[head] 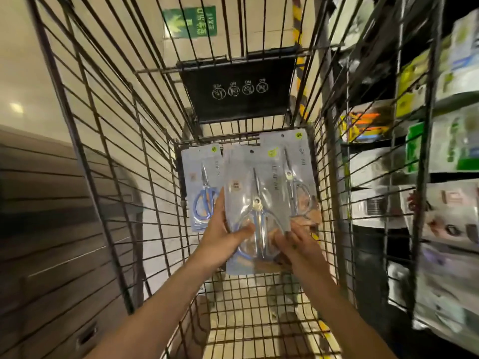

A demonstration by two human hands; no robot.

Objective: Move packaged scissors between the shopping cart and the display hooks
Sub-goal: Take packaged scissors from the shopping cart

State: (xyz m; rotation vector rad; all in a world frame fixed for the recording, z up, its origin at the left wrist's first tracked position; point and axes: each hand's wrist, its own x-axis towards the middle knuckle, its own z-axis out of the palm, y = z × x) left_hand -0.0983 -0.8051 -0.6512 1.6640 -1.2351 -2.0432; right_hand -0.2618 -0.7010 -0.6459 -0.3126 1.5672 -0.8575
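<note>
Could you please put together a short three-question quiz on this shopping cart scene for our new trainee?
1. True or false: both hands hold the front scissors package.
2. How many scissors packages show inside the shopping cart?
3. Which package has scissors with plainly blue handles: A) left package, B) right package, C) none?

Key
1. True: the left hand grips its left edge with the thumb across the front, and the right hand pinches its lower right part.
2. Three, overlapping, at the cart's far end.
3. A.
</note>
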